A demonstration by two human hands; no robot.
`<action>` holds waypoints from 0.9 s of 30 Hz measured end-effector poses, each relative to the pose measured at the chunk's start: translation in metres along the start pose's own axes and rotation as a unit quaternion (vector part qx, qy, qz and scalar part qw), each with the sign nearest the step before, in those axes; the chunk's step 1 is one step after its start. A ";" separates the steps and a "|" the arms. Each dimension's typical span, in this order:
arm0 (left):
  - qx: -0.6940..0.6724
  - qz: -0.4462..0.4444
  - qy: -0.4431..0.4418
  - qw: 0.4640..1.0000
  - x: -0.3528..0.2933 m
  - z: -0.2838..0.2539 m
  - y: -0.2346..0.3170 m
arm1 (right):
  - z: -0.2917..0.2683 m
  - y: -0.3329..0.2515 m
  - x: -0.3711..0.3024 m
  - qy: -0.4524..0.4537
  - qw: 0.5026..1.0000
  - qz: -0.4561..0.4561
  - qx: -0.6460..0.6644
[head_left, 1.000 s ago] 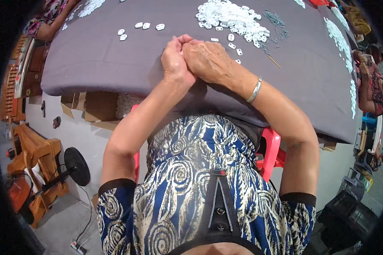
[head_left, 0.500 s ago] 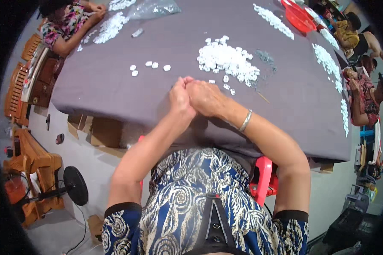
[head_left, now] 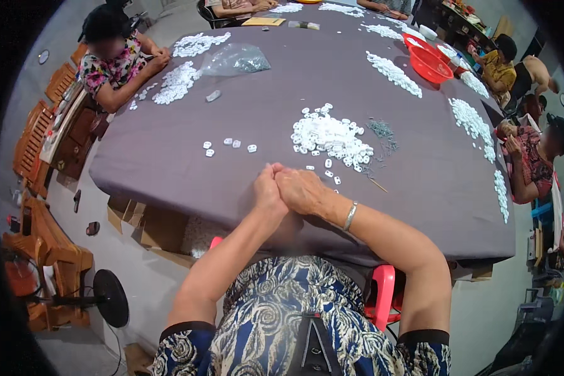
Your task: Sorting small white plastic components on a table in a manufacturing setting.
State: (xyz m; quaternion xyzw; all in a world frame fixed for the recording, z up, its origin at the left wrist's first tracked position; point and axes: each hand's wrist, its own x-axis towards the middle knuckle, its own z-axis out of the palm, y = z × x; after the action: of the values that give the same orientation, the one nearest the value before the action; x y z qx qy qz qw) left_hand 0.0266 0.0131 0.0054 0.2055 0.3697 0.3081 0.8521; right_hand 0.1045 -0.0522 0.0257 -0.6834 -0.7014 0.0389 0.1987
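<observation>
White pile [head_left: 329, 135] of small pcs w/ dark spots sits on the grey-clothed table [head_left: 188, 178], well in from near edge; using it as ref. The left hand [head_left: 268, 191] & right hand [head_left: 302, 190] are nearside of pile, slightly left, btwn it & table's near edge, right one wrapped over left. Fingers look bent & together, hands pressed to each other; can't tell if they're clamped on a pc, insides hidden. Five loose pcs [head_left: 252, 148] lie left of pile w/ a strip of cloth btwn; beyond them more cloth runs to table's left edge, so there's room that way. Few stray pcs [head_left: 328, 163] sit at pile's near side, close to right hand, so tighter there. Dark grey bits [head_left: 382, 135] just right of pile; thin stick [head_left: 378, 185] nr-right of it. Past pile: clear plastic bag [head_left: 238, 61] far-left, red basin [head_left: 430, 64] far-right, both well apart from it. Long white heap [head_left: 473, 122] well right of pile, nr table's right edge. Co-worker in floral top [head_left: 97, 78] far-left of pile, at table's left edge.
</observation>
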 end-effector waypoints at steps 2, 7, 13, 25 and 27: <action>-0.011 -0.006 0.001 1.000 0.003 -0.002 -0.001 | -0.004 -0.003 0.000 -0.024 1.000 0.010 0.000; -0.014 -0.001 -0.001 1.000 0.012 -0.008 -0.004 | 0.001 -0.002 -0.002 -0.003 1.000 0.009 0.004; -0.003 -0.012 -0.089 0.996 -0.015 -0.003 0.008 | -0.001 -0.011 -0.005 -0.006 0.995 0.085 0.050; 0.347 0.160 -0.143 0.913 -0.039 -0.035 0.015 | -0.007 -0.012 -0.026 0.038 0.987 0.126 0.089; 0.402 0.223 -0.141 0.877 -0.038 -0.031 0.019 | -0.010 -0.011 -0.022 0.018 0.985 0.148 0.092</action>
State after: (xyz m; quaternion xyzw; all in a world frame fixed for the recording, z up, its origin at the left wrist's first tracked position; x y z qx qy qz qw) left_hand -0.0242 0.0051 0.0162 0.6483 0.2823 0.2833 0.6479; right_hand 0.0972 -0.0767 0.0335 -0.7590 -0.5822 0.1199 0.2656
